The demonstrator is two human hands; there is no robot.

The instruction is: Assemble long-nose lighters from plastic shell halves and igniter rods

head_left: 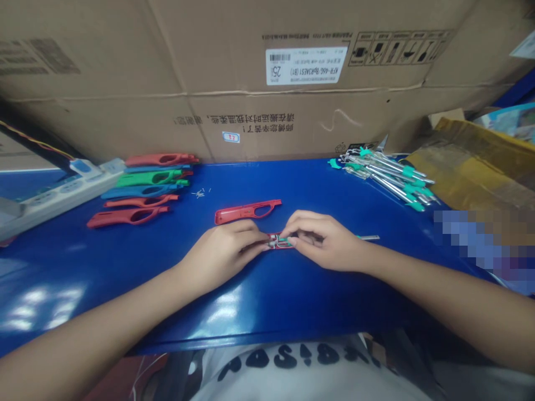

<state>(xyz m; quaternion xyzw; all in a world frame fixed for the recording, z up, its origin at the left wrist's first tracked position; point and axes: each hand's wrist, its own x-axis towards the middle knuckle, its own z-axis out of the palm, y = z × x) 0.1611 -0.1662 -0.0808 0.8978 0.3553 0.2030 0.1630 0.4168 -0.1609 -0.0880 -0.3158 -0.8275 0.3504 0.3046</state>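
Note:
Between my hands lies a red lighter casing half (pixel 273 244), low on the table, with white wires and a green part inside it. My left hand (pixel 228 245) pinches its left end. The fingers of my right hand (pixel 321 236) are bent together over its right part, at the wires and green piece. A thin metal tube (pixel 370 238) sticks out to the right from behind my right hand. Just beyond my left hand rests another red casing half (pixel 246 212), its hollow side up. My fingers hide much of the casing being held.
Red, green and blue lighter casings (pixel 144 190) lie stacked at the left, near a white power strip (pixel 79 186). Tiny metal bits (pixel 200 194) are beside them. Metal tubes with green parts (pixel 388 175) are piled at the back right. A large cardboard box (pixel 209 72) walls off the back.

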